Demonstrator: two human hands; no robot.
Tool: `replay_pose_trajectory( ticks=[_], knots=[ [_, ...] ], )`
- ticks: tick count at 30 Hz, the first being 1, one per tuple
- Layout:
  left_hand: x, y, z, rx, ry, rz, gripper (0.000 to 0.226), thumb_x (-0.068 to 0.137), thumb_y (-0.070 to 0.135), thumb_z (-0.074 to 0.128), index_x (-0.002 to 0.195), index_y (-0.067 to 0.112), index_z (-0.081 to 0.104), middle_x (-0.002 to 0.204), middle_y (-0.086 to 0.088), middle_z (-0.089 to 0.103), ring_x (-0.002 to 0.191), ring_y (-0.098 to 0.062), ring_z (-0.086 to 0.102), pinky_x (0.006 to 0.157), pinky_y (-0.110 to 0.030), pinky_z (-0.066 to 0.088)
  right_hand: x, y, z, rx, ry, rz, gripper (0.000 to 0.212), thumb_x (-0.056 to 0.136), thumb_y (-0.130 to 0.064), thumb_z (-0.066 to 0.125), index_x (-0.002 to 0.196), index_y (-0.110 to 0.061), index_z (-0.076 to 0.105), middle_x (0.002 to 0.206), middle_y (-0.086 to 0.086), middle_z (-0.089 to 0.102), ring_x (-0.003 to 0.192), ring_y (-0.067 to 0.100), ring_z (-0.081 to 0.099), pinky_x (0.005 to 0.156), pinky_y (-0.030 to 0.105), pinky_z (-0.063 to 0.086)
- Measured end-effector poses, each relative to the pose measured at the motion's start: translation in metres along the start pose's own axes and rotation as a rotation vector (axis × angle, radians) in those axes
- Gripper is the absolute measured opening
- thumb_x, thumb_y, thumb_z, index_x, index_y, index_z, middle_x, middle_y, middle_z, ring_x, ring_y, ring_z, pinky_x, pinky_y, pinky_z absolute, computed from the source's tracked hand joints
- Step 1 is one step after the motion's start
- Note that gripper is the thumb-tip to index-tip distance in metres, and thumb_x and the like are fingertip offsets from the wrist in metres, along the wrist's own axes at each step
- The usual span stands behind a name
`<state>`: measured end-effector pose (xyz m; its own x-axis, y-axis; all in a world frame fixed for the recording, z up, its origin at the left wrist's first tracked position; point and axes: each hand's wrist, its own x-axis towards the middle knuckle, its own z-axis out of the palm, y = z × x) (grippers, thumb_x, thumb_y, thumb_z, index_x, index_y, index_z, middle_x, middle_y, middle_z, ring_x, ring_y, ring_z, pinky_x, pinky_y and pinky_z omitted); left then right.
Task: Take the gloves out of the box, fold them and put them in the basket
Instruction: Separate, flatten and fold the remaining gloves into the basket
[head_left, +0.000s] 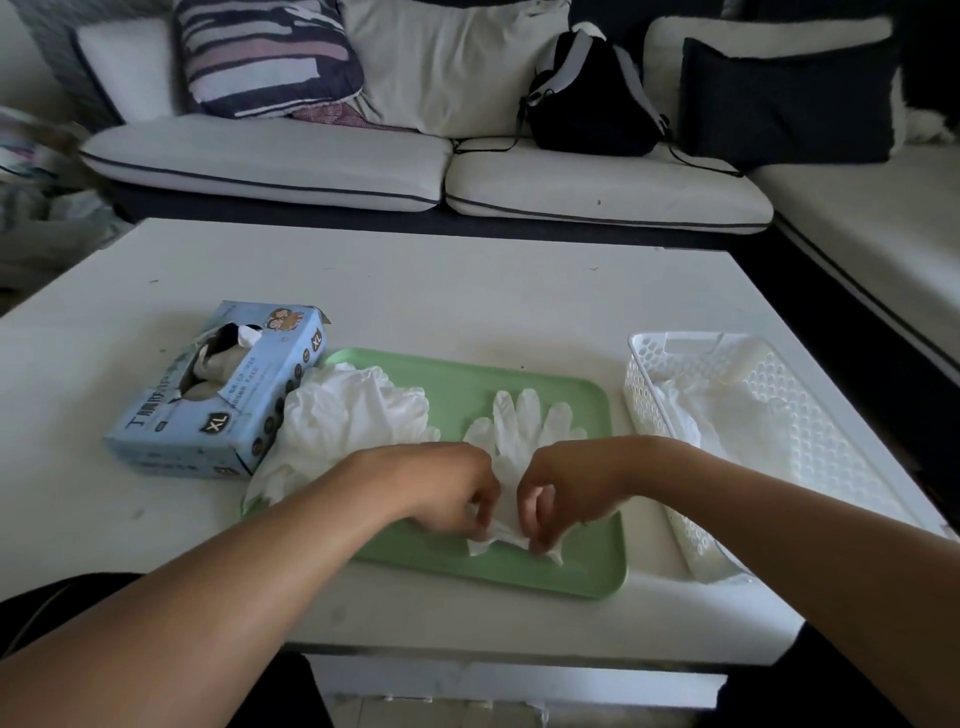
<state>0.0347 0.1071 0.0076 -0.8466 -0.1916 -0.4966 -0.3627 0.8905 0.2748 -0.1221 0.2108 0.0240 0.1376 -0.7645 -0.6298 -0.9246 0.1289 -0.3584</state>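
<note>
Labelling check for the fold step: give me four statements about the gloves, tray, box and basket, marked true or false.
1. Both hands, left and right, pinch the cuff end of the flat glove. True.
2. That glove lies on the bare table. False: it lies on the green tray.
3. The white basket holds white gloves. True.
4. The glove box stands right of the tray. False: it is at the tray's left, beside the loose glove pile.

Green tray (545, 574) on white table (415, 291); black backpack (592, 98) on sofa (311, 166)
</note>
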Motion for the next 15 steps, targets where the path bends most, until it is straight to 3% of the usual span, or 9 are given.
replay_pose_trajectory(
  ticks=[2,5,7,9,11,15],
  knots=[
    [-0.004,-0.003,-0.009,-0.045,0.103,0.007,0.003,0.090,0.034,0.070,0.092,0.032,0.072,0.096,0.014,0.062,0.091,-0.012,0.064,0.083,-0.036,0.056,0.001,-0.001,0.000,-0.088,0.115,-0.014,0.017,0.087,-0.036,0.075,0.096,-0.022,0.073,0.070,-0.019,0.059,0.074,0.006,0.060,0.065,0.020,0.044],
    [-0.023,-0.021,-0.039,-0.102,0.449,-0.077,0.007,0.088,0.035,0.075,0.094,0.032,0.071,0.092,0.015,0.065,0.085,-0.008,0.063,0.076,-0.027,0.051,0.006,-0.001,-0.004,-0.211,0.431,-0.029,0.015,0.087,-0.039,0.073,0.096,-0.027,0.071,0.078,-0.018,0.057,0.080,0.010,0.060,0.079,0.033,0.052],
    [-0.042,-0.045,-0.055,-0.069,0.627,-0.241,0.020,0.084,0.045,0.078,0.094,0.032,0.067,0.091,0.015,0.063,0.088,-0.013,0.061,0.077,-0.030,0.049,0.009,-0.004,-0.006,-0.113,0.422,-0.072,0.020,0.088,-0.038,0.072,0.103,-0.026,0.071,0.093,-0.014,0.067,0.086,0.009,0.063,0.083,0.033,0.053],
    [-0.058,-0.068,-0.060,-0.012,0.593,-0.433,0.036,0.077,0.057,0.079,0.094,0.029,0.063,0.091,0.014,0.059,0.093,-0.016,0.056,0.081,-0.034,0.049,0.012,-0.005,-0.002,-0.094,0.303,-0.033,0.035,0.087,-0.040,0.074,0.119,-0.026,0.066,0.112,-0.009,0.064,0.096,0.007,0.058,0.084,0.026,0.046],
    [-0.067,-0.078,-0.055,-0.013,0.426,-0.547,0.045,0.072,0.065,0.079,0.091,0.028,0.061,0.090,0.015,0.057,0.093,-0.014,0.055,0.080,-0.034,0.049,0.014,-0.002,0.003,-0.176,0.270,0.053,0.059,0.082,-0.043,0.078,0.134,-0.029,0.054,0.126,-0.005,0.053,0.109,0.013,0.053,0.087,0.027,0.042],
    [-0.063,-0.075,-0.039,0.023,0.230,-0.557,0.060,0.068,0.067,0.081,0.099,0.018,0.069,0.099,0.004,0.069,0.093,-0.019,0.066,0.083,-0.033,0.054,0.018,0.005,0.005,-0.192,0.296,0.139,0.093,0.071,-0.049,0.084,0.148,-0.032,0.035,0.140,-0.002,0.041,0.122,0.022,0.046,0.099,0.039,0.046]
  ],
)
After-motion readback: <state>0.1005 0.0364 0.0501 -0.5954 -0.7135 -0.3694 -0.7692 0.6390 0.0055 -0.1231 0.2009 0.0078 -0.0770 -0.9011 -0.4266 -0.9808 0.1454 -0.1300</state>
